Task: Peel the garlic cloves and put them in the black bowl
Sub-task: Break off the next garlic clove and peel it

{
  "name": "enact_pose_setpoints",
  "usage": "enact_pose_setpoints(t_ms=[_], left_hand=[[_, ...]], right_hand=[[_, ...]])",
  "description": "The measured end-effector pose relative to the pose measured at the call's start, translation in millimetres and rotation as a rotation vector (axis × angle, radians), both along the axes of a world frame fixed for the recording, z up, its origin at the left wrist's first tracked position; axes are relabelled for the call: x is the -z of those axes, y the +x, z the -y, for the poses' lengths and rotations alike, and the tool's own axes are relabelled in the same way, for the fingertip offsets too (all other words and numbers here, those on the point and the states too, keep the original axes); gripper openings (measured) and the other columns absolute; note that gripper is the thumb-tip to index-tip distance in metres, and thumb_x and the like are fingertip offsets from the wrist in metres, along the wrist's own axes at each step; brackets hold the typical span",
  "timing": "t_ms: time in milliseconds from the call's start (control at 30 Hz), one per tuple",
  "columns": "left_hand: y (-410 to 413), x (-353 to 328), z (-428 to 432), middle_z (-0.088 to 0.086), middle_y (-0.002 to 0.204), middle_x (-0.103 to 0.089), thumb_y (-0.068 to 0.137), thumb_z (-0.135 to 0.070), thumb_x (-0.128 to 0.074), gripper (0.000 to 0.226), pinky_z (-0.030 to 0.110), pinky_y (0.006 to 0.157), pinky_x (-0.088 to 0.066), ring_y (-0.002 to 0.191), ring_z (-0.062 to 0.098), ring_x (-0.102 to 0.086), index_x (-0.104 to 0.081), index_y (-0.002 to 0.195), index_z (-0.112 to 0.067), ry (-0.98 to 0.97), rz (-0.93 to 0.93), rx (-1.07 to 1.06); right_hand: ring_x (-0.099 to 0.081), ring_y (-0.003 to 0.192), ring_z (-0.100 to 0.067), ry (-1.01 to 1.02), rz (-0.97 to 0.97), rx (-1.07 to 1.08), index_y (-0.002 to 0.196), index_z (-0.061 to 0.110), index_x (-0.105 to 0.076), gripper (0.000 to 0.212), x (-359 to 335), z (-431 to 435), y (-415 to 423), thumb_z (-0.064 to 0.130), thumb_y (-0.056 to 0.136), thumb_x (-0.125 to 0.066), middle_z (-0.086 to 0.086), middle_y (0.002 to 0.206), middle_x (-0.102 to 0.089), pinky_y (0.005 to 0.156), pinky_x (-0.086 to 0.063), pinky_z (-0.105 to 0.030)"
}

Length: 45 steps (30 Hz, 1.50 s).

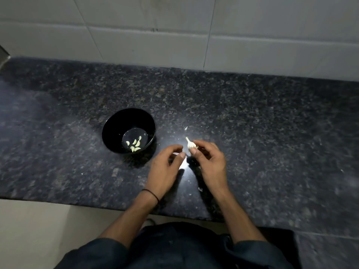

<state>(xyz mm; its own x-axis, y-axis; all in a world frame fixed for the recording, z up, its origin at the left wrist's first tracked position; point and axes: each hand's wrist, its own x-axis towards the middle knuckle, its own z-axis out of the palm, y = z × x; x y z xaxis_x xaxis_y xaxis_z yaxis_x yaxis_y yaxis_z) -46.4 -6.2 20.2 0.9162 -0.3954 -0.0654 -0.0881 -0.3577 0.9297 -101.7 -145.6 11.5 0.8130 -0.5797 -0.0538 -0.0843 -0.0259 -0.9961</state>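
Speckled dark worktop [252, 123], tiled wall [136, 35] | cloves [134, 145] in black bowl [112, 129] | right grip [211, 162] pinches garlic [191, 144] | left grip [165, 166] curled, contents unclear

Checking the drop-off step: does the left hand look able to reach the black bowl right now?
Probably yes. The left hand sits just right of the bowl, only bare counter lies between them, and the bowl's top is open. The right hand holds the garlic.

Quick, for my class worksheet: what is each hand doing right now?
Left hand: fingers curled; whether they pinch anything cannot be told.
Right hand: holding the garlic between thumb and fingers.
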Motion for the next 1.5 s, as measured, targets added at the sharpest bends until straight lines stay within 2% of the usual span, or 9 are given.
enact_pose_setpoints(t_ms=[100,233,433,800,933,1200,1333,1433,1500], left_hand=[[-7.7,-16.4,20.0,0.005,0.108,-0.075,0.099,-0.014,-0.061,0.017,0.037,0.083,-0.057,0.095,0.023,-0.071,-0.071,0.112,-0.021,-0.283,-0.279,-0.053],[-17.7,-19.6,33.5,0.016,0.110,-0.074,0.099,-0.012,-0.061,0.021,0.050,0.094,-0.054,0.104,0.037,-0.069,-0.071,0.115,-0.004,-0.407,-0.362,-0.103],[-31.6,-26.8,40.0,0.016,0.106,-0.075,0.092,-0.006,-0.067,0.018,0.035,0.093,-0.053,0.096,0.020,-0.068,-0.073,0.108,-0.003,-0.487,-0.368,-0.144],[-32.4,-22.7,37.3,0.012,0.105,-0.073,0.081,-0.012,-0.072,0.029,0.026,0.090,-0.052,0.099,0.020,-0.067,-0.070,0.109,-0.002,-0.621,-0.396,-0.056],[-25.8,-24.9,32.8,0.011,0.102,-0.075,0.083,-0.014,-0.073,0.026,0.027,0.090,-0.053,0.096,0.018,-0.069,-0.071,0.107,-0.003,-0.616,-0.391,-0.014],[7.9,-2.2,25.6,0.011,0.091,-0.076,0.088,-0.004,-0.073,0.009,0.031,0.066,-0.056,0.080,0.021,-0.070,-0.074,0.095,-0.009,-0.362,-0.311,-0.127],[29.5,13.6,39.3,0.007,0.081,-0.077,0.088,-0.003,-0.071,0.012,0.034,0.074,-0.059,0.077,0.023,-0.075,-0.073,0.087,-0.015,-0.270,-0.262,-0.169],[40.5,19.9,46.5,-0.008,0.072,-0.075,0.088,-0.004,-0.071,0.020,0.019,0.072,-0.053,0.071,0.003,-0.071,-0.071,0.079,-0.023,-0.179,-0.156,-0.185],[45.6,23.6,47.4,-0.010,0.073,-0.074,0.087,-0.007,-0.072,0.018,0.017,0.072,-0.053,0.071,0.001,-0.070,-0.072,0.079,-0.023,-0.136,-0.124,-0.176]], right_hand=[[-0.070,0.100,-0.020,0.105,0.040,-0.027,0.109,0.023,-0.075,0.018,-7.7,3.2,-9.0,0.015,0.092,-0.073,0.000,0.106,-0.072,0.087,-0.058,-0.038],[-0.070,0.099,-0.020,0.148,0.087,-0.051,0.105,0.018,-0.073,0.015,-21.1,8.7,-22.1,0.011,0.093,-0.072,-0.004,0.104,-0.073,0.084,-0.056,-0.031],[-0.069,0.105,-0.018,0.086,0.145,-0.117,0.107,0.017,-0.076,0.014,-30.2,15.1,-36.5,0.015,0.094,-0.071,-0.003,0.110,-0.072,0.088,-0.054,-0.025],[-0.068,0.089,-0.016,0.040,0.154,-0.022,0.091,0.015,-0.080,0.012,-48.9,20.3,-38.8,0.006,0.087,-0.074,0.001,0.088,-0.070,0.081,-0.053,-0.025],[-0.067,0.089,-0.017,0.017,0.094,0.087,0.092,0.016,-0.075,0.011,-44.4,9.5,-31.7,0.008,0.094,-0.067,-0.002,0.092,-0.069,0.080,-0.053,-0.027],[-0.063,0.076,-0.014,-0.159,-0.071,0.158,0.093,0.025,-0.069,0.013,-31.5,6.1,-22.0,0.016,0.099,-0.061,0.005,0.081,-0.068,0.070,-0.056,-0.037],[-0.067,0.081,-0.007,-0.151,-0.118,0.194,0.098,0.025,-0.073,0.013,-26.9,0.8,-16.1,0.016,0.096,-0.065,0.010,0.088,-0.073,0.073,-0.058,-0.036],[-0.066,0.075,-0.008,-0.147,-0.141,0.239,0.095,0.025,-0.070,0.011,-29.8,-2.6,-12.2,0.015,0.094,-0.067,0.009,0.083,-0.071,0.073,-0.059,-0.040],[-0.066,0.074,-0.012,-0.158,-0.161,0.260,0.091,0.025,-0.068,0.011,-32.1,-2.9,-10.0,0.015,0.094,-0.066,0.007,0.081,-0.071,0.074,-0.059,-0.043]])
